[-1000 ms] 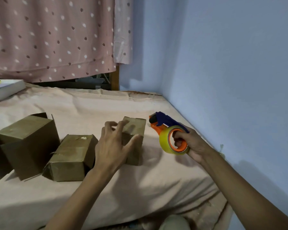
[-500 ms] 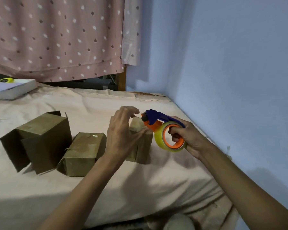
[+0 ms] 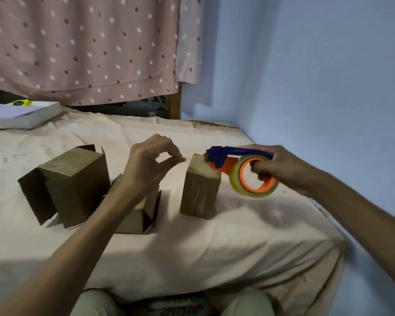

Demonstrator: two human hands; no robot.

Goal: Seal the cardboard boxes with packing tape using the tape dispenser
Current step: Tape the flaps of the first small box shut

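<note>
1. Right hand (image 3: pixel 281 169) grasps the tape dispenser (image 3: pixel 240 169); its fingers curl through the orange core of the yellowish tape roll (image 3: pixel 253 192).
2. The dispenser's blue head rests at the top right edge of the upright box (image 3: pixel 200 190), which stands on the bed (image 3: pixel 237 236).
3. Left hand (image 3: pixel 148 165) hovers just left of that box, thumb and forefinger pinched together; whether tape sits between them cannot be told.
4. Middle box (image 3: pixel 135 220) lies partly hidden behind the left forearm.
5. Large box (image 3: pixel 71 185), flaps loose, sits furthest left.
6. White book (image 3: pixel 21 115) at the bed's far left; dotted curtain (image 3: pixel 89 46) behind.
</note>
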